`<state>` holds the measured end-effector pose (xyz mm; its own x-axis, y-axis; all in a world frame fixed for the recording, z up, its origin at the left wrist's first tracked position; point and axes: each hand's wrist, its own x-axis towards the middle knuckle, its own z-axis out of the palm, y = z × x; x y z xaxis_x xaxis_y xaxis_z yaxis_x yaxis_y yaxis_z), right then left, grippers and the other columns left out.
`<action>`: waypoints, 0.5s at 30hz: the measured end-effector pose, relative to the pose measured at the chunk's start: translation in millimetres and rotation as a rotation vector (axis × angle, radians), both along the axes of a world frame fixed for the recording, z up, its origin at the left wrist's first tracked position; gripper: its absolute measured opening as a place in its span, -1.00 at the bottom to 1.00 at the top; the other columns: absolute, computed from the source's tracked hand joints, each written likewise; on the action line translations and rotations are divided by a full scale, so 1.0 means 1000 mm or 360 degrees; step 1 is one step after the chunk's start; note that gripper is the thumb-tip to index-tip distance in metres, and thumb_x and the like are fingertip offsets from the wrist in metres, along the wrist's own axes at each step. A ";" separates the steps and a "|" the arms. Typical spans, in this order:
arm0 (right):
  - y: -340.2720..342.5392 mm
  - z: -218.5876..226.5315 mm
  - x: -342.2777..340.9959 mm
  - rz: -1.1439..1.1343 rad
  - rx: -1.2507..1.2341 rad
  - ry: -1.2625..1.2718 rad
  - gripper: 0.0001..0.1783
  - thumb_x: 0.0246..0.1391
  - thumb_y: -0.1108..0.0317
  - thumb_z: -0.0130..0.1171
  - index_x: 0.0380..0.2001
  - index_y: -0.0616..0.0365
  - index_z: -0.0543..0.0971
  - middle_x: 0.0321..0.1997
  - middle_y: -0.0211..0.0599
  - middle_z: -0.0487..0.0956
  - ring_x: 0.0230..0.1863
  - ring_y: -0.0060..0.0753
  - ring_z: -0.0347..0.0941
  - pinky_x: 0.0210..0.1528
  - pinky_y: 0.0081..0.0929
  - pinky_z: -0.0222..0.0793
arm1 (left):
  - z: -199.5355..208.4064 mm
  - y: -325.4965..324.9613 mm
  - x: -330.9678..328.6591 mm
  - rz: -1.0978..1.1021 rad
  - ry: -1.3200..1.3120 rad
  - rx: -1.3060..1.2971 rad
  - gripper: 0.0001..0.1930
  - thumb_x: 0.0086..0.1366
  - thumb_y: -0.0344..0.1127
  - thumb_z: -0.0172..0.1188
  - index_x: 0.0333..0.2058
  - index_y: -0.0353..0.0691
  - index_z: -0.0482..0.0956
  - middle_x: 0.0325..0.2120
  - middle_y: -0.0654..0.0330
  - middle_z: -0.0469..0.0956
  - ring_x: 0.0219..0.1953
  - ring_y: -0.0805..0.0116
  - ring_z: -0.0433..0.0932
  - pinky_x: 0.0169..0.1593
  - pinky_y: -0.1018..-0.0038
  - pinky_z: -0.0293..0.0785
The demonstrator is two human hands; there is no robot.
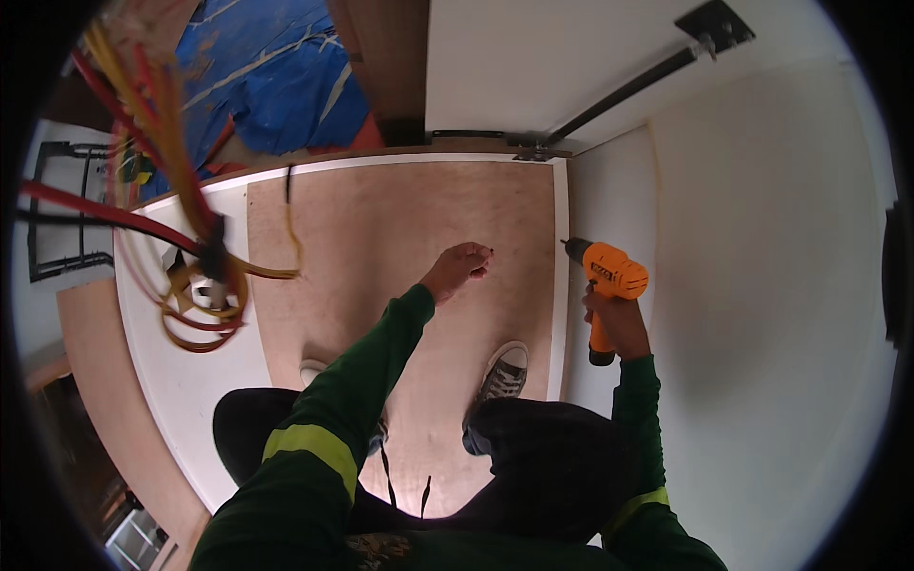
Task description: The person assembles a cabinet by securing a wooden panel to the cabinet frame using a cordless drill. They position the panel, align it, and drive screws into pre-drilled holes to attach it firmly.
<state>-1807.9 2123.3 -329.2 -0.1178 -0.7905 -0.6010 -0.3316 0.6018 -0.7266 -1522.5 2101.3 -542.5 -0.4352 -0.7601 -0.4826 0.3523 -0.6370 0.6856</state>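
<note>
My right hand (617,322) is wrapped round the grip of an orange cordless drill (617,270). The drill's black chuck and thin bit point left, close to the white edge strip of the wooden board (381,214). Over the middle of that board, my left hand (460,272) is closed in a pinch. A small dark piece (491,252) shows at its fingertips, too small for me to tell its kind. Both forearms are in green sleeves with yellow bands.
Red, yellow and black cables (205,238) hang in a loose bundle at the left. A white panel with a black strut (619,95) rises at the far right. Blue sheeting (271,76) lies beyond the board. My shoes (502,373) rest on the board.
</note>
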 end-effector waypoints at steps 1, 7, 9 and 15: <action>0.001 -0.009 -0.004 -0.0057 -0.0023 0.0003 -0.73 0.05 0.49 0.24 -0.13 0.21 0.55 -0.31 -0.35 0.57 -0.45 -0.43 0.53 -0.32 -0.38 0.55 | -0.011 -0.001 -0.004 -0.0015 -0.0007 -0.0063 -0.72 0.59 -0.08 0.19 -0.03 -0.18 0.61 -0.23 0.34 0.57 -0.18 0.51 0.54 0.00 0.45 0.52; 0.012 -0.063 -0.015 -0.0101 -0.0130 -0.0239 -0.80 0.05 0.47 0.23 -0.22 0.22 0.56 -0.39 -0.34 0.55 -0.43 -0.43 0.52 -0.29 -0.40 0.49 | -0.061 -0.023 -0.024 -0.0022 -0.0341 -0.0189 -0.76 0.58 -0.13 0.13 -0.12 -0.20 0.57 -0.35 0.32 0.56 -0.38 0.52 0.48 -0.27 0.53 0.45; 0.020 -0.076 -0.007 -0.0147 -0.0105 -0.0256 -0.81 0.05 0.49 0.23 -0.22 0.23 0.57 -0.39 -0.33 0.56 -0.44 -0.42 0.52 -0.31 -0.42 0.50 | -0.067 -0.027 -0.025 -0.0019 -0.0405 -0.0187 -0.76 0.59 -0.13 0.12 -0.11 -0.18 0.57 -0.38 0.33 0.55 -0.41 0.52 0.46 -0.31 0.53 0.43; 0.056 -0.104 0.012 -0.0235 0.0077 -0.0371 -0.76 0.05 0.53 0.23 -0.17 0.23 0.56 -0.38 -0.31 0.56 -0.42 -0.38 0.53 -0.30 -0.37 0.49 | -0.074 -0.017 -0.026 -0.0093 -0.0602 -0.0272 -0.70 0.59 -0.06 0.13 -0.02 -0.18 0.55 -0.34 0.32 0.57 -0.41 0.52 0.46 -0.33 0.51 0.44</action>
